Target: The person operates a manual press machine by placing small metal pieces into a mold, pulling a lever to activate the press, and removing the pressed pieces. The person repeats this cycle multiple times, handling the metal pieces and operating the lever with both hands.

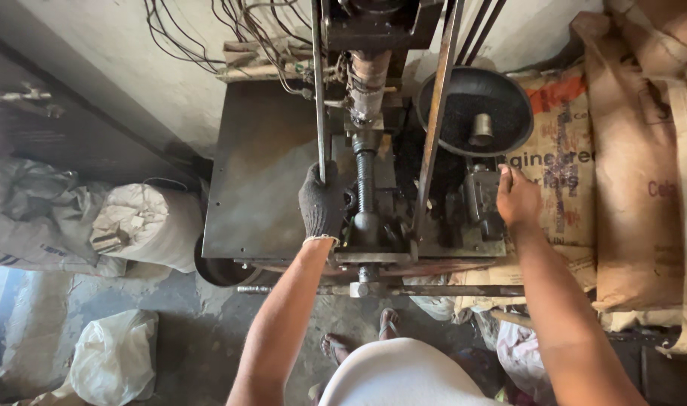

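The rod (319, 90), a thin upright steel bar at the front of a dark, greasy machine (373, 150), is gripped near its lower end by the left hand (323, 201), which wears a dark knitted glove and is closed round it. Just right of that hand stands a threaded screw (364, 184), running down from a thick rusty shaft (368, 86). A second, slanted bar (434, 120) crosses in front of a black round dish (509, 113) filled with dark granules, with a short metal stub at its centre. The right hand (516, 199) is bare; its fingers curl loosely against a grimy metal block (481, 197) below the dish, touching it, though a firm hold cannot be told. A flat steel plate (264, 173) forms the machine's left side. Tangled wires (208, 34) hang against the wall above. Brown sacks (637, 165) are stacked to the right, grey and white bags (144, 225) to the left, and a white plastic bag (114, 357) lies on the concrete floor (201, 338). Sandalled feet (358, 338) show beneath the machine's front edge.
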